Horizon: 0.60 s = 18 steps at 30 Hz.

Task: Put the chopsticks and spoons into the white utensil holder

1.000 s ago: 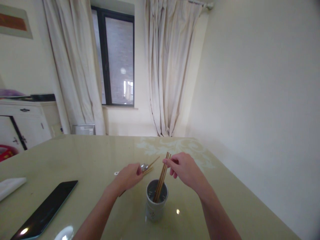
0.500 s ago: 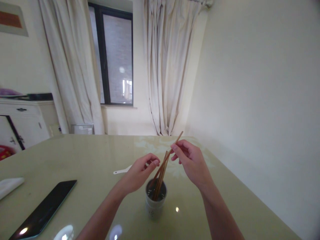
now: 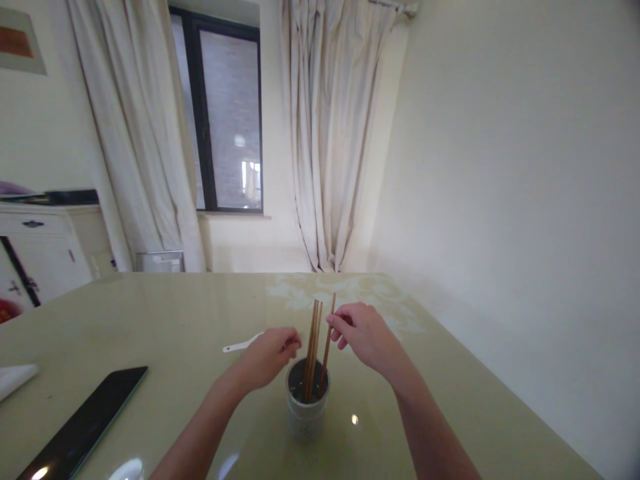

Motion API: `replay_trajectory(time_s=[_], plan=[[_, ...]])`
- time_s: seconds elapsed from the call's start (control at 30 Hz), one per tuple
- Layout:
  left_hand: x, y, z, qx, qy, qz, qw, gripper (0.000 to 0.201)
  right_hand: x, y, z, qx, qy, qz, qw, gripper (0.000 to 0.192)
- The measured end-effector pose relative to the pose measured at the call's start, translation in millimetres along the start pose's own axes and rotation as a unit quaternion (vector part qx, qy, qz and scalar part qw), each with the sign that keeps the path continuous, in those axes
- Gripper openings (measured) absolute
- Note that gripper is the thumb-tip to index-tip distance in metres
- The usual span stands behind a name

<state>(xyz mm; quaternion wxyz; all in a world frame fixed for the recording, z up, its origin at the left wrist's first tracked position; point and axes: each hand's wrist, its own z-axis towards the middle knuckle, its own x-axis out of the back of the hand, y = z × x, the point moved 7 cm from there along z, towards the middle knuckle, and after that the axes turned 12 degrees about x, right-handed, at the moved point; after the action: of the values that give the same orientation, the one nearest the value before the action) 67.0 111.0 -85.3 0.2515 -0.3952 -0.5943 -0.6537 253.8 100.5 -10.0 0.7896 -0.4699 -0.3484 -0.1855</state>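
Note:
A single wooden chopstick (image 3: 328, 347) is pinched near its upper part by my right hand (image 3: 363, 333). Its lower end is inside a grey cup (image 3: 307, 417), close to the right rim. Several more chopsticks (image 3: 313, 340) stand in the cup, bunched together and nearly upright. My left hand (image 3: 273, 353) hovers just left of the cup, its fingers loosely curled with nothing visible in them. Behind that hand lies a white spoon (image 3: 243, 345), partly hidden by it.
A flat black object like a tablet (image 3: 90, 420) lies on the glossy green table (image 3: 190, 313) at the left. Beyond it a white object (image 3: 15, 380) is cut off by the frame edge. Part of a white round thing (image 3: 129, 469) shows at the bottom. A wall (image 3: 525, 233) runs along the right.
My right hand has lowered the chopstick and turned it from a steep slant across the others to nearly upright at the cup's right side. My left hand has moved slightly left and down.

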Motion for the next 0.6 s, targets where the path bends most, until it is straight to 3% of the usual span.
replay_trajectory(time_s=[0.1,0.23,0.6], plan=[[5.6,-30.5,5.7,0.072,0.035,0.083,0.993,0.025,-11.2,3.8,2.2,-0.010,-0.021,0.001,1.000,0.036],[0.1,-60.8,6.9,0.153,0.020,0.191,0.969,0.019,-17.2,7.1,2.4,-0.018,-0.038,-0.002,0.999,0.035],[-13.5,-78.9,9.1,0.179,0.010,0.207,0.962,0.016,-24.3,5.2,6.2,0.006,-0.035,0.007,0.999,0.033]])
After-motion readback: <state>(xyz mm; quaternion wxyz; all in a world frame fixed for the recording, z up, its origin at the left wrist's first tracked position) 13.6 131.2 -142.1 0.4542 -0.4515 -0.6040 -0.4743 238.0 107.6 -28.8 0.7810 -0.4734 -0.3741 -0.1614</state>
